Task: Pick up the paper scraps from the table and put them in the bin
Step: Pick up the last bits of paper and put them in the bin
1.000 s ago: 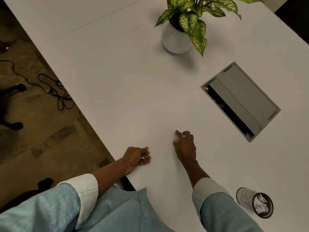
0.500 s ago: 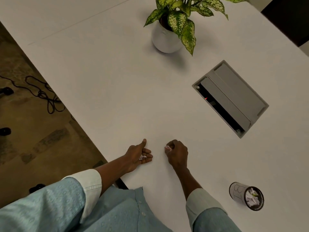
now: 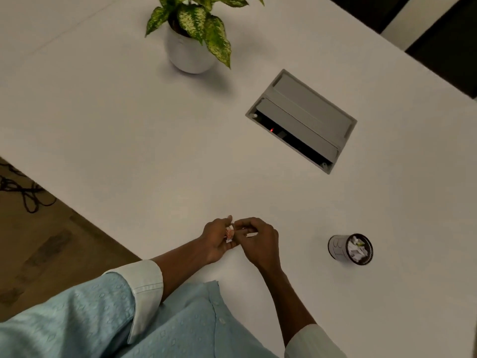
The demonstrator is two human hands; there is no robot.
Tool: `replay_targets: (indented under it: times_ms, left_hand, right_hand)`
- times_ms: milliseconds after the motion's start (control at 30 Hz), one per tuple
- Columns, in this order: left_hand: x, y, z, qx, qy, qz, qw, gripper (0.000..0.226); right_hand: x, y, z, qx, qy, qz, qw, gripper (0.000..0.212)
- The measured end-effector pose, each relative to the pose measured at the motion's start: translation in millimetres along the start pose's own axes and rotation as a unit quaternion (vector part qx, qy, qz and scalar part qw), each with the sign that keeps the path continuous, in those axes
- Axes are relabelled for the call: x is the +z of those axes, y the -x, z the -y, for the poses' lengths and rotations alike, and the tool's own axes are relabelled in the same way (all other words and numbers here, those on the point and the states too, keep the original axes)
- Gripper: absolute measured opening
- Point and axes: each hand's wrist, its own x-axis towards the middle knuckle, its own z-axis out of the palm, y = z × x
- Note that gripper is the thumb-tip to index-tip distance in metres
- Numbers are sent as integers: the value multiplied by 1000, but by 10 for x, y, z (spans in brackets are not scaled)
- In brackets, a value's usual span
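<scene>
Scraps being consolidated left of the bin [image 3: 350,250]
Right hand [image 3: 260,239], formerly apart, now meeting left hand [image 3: 216,239], both pinching paper scraps [image 3: 229,233]; binning appears next.

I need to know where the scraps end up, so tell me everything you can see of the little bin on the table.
The bin is a small round cup with a dark rim and a pale side bearing faint dark markings I cannot read. It stands on the white table, to the right of both hands and apart from them, below the grey hatch. It is open-topped and already holds crumpled white paper scraps, one with a greenish bit. Nothing but the table touches it.
</scene>
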Motion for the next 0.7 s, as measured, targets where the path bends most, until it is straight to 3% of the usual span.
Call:
replay_targets:
  times_ms: [67, 167, 200, 267, 333, 433, 500, 600, 700]
  left_hand:
    - [169, 7, 44, 17, -24, -11, 1000, 30]
    - [452, 43, 113, 92, -124, 1, 988, 32]
    - [555, 70, 144, 126, -162, 11, 979, 34]
    - [756, 163, 230, 194, -248, 31, 949, 36]
    - [937, 286, 362, 249, -327, 59, 910, 36]
    - [1147, 437, 628, 306, -399, 105, 858, 34]
    - [1242, 490, 810, 341, -445, 116, 820, 33]
    - [1342, 537, 956, 378, -482, 107, 783, 28]
    - [1385, 533, 962, 417, -513, 127, 740, 26]
  right_hand:
    - [-123, 112, -87, 14, -34, -87, 996, 7]
    - [-246, 288, -247, 152, -158, -228, 949, 3]
    - [-283, 317, -310, 220, -247, -246, 911, 11]
    - [-369, 368, -437, 313, -462, -210, 803, 33]
    - [-461, 447, -487, 332, -617, -142, 699, 46]
    - [-527, 501, -520, 290, -739, -89, 601, 37]
    - [-564, 499, -540, 259, -777, -68, 570, 40]
    - [-644, 492, -577, 233, -779, -52, 580, 53]
    - [-675, 492, -732, 210, -805, -28, 555, 57]
